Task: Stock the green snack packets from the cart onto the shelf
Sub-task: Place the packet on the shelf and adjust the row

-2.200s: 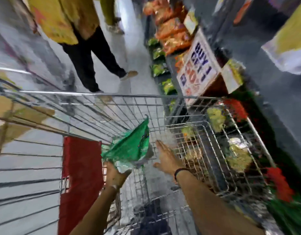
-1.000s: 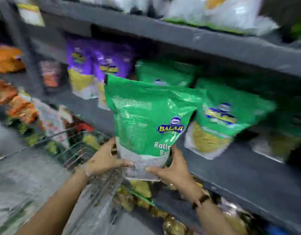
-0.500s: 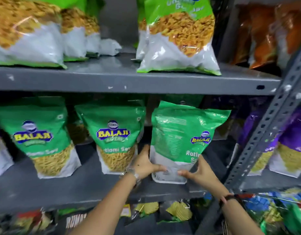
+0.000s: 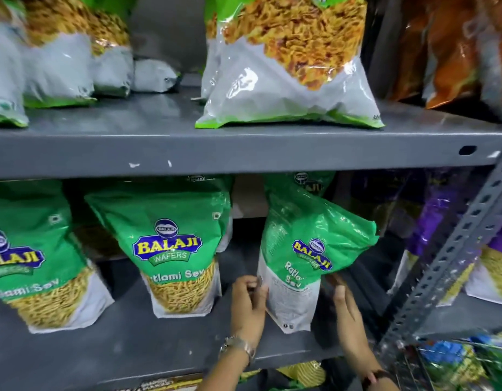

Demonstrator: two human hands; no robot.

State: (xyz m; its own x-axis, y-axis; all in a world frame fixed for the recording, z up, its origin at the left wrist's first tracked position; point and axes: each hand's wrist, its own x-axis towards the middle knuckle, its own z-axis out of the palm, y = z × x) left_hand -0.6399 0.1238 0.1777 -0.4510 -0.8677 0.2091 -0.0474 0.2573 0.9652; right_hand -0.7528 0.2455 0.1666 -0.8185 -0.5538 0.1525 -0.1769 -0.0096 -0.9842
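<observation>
A green Balaji snack packet stands on the grey middle shelf, its top bent over to the right under the shelf above. My left hand pinches its lower left edge. My right hand presses flat against its lower right side, fingers partly hidden behind the packet. Two matching green packets stand to the left on the same shelf, and another shows behind the held one. The cart shows as wire mesh at the bottom right corner.
The upper shelf carries large white-and-green snack bags and orange bags at the right. A perforated grey upright rises just right of my right hand. Purple packets stand beyond it. More packets lie below the shelf.
The packet came out of the cart and up to the middle shelf. Since half a second ago it has gone deeper in, its top now folded rightward, and my right hand has slid behind its side.
</observation>
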